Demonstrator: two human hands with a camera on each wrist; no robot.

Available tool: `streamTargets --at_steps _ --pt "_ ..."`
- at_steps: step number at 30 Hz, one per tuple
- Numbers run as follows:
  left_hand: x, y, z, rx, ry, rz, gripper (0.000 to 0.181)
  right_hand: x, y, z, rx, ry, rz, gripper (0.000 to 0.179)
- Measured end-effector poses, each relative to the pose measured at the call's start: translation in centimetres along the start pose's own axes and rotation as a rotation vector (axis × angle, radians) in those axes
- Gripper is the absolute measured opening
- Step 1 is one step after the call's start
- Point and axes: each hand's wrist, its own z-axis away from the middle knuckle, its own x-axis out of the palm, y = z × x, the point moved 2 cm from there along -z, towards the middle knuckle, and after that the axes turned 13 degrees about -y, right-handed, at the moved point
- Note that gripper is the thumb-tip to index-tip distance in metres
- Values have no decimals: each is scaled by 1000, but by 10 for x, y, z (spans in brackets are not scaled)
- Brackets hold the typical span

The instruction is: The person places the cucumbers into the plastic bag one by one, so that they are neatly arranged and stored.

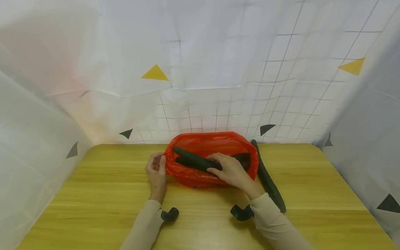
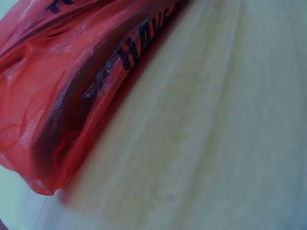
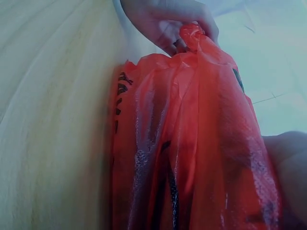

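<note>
A red plastic bag [image 1: 203,139] lies on the table with its mouth spread open. My left hand [image 1: 157,170] pinches the bag's left rim; the right wrist view also shows this hand [image 3: 165,21] at the gathered plastic. Inside the bag, my right hand [image 1: 229,170] grips the right end of a dark green cucumber [image 1: 193,158], thumb on the near side. More dark cucumbers [image 1: 184,163] lie under and beside it, partly hidden by the hand and the plastic. Black print shows on the bag's side [image 2: 129,52] in the left wrist view.
One long cucumber [image 1: 270,184] lies on the wooden table [image 1: 312,194] just right of the bag, partly behind my right forearm. White sheeting [image 1: 206,62] with grid lines stands behind the table and at both sides. Each wrist carries a black camera mount [image 1: 242,212].
</note>
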Motion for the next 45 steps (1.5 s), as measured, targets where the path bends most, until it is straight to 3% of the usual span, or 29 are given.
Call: streamTargets --at_steps 8,15,19,45 --pt "-1 0 0 14 22 -58 20 3 -1 0 5 -29 22 36" --pt "3 21 4 39 27 -62 18 5 -1 0 -18 -50 47 35" --pt "6 26 4 59 33 -58 18 6 0 0 -25 -83 61 35" --pt "6 25 5 47 20 -57 20 8 -1 2 -80 -170 134 29"
